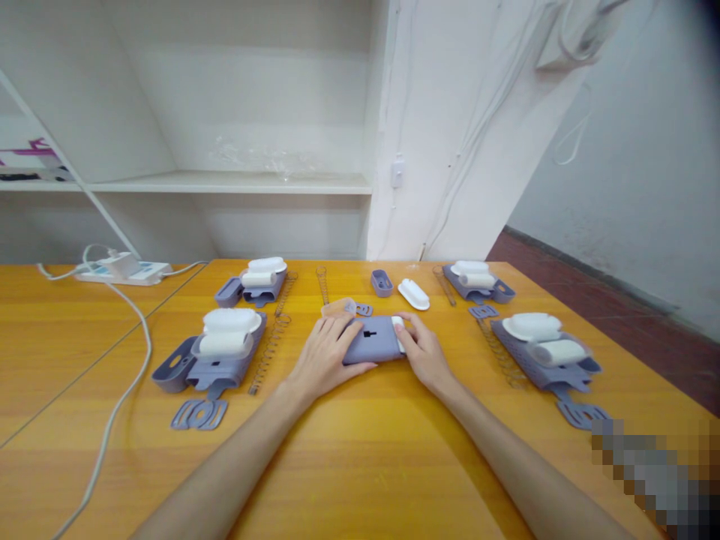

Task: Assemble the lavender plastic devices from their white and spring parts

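A purple-grey plastic housing [372,341] with a small dark slot on top lies on the wooden table in front of me. My left hand [331,346] is wrapped over its left end, thumb along the near edge. At the right end, the fingers of my right hand [419,341] close around a white cylinder [398,330] that partly sticks out of the housing. How deep it sits inside is hidden. Just behind are a translucent piece [339,308], a flat purple slotted part [364,309], a purple end cap [382,283] and a white oval lid [414,294].
Similar part sets stand at left [228,356], back left [262,279], back right [472,277] and right [545,345]. Several springs [270,352] lie between them. A power strip [124,270] and its white cable [147,337] are at left. White shelving [270,182] rises behind.
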`<state>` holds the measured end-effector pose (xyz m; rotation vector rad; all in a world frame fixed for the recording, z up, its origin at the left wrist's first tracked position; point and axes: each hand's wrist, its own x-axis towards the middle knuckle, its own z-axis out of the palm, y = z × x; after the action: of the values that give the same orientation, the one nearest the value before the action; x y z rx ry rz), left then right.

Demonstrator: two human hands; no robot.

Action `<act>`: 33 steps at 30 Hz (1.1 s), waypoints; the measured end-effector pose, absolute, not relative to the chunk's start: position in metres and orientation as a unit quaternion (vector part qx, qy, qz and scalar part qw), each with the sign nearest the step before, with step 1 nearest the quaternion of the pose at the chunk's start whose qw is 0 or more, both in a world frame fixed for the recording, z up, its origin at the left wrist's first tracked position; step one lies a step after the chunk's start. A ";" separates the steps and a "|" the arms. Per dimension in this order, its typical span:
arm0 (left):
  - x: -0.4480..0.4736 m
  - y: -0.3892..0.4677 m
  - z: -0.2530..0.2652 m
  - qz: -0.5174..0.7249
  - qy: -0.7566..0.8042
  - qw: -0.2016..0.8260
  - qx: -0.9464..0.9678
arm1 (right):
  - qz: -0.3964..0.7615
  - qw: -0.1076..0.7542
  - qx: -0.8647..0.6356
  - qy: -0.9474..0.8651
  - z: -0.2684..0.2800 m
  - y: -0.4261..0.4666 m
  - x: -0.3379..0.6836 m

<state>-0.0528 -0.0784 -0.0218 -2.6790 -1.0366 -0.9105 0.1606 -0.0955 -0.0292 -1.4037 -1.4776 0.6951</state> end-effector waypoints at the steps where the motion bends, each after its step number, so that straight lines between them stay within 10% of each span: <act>1: -0.053 -0.078 -0.022 -0.302 -0.346 0.065 -0.886 | 0.289 0.476 -0.568 -0.606 -0.029 -0.096 0.161; 13: -0.056 -0.076 -0.025 -0.342 -0.357 0.058 -0.867 | 0.419 0.448 -0.459 -0.643 -0.017 -0.102 0.160; 33: -0.058 -0.073 -0.026 -0.329 -0.342 0.076 -0.877 | 0.315 0.448 -0.497 -0.673 -0.021 -0.104 0.158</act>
<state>-0.0576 -0.0735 -0.0263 -2.6285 -1.0257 -0.9865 0.1579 -0.1037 -0.0212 -1.2307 -1.6648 0.7796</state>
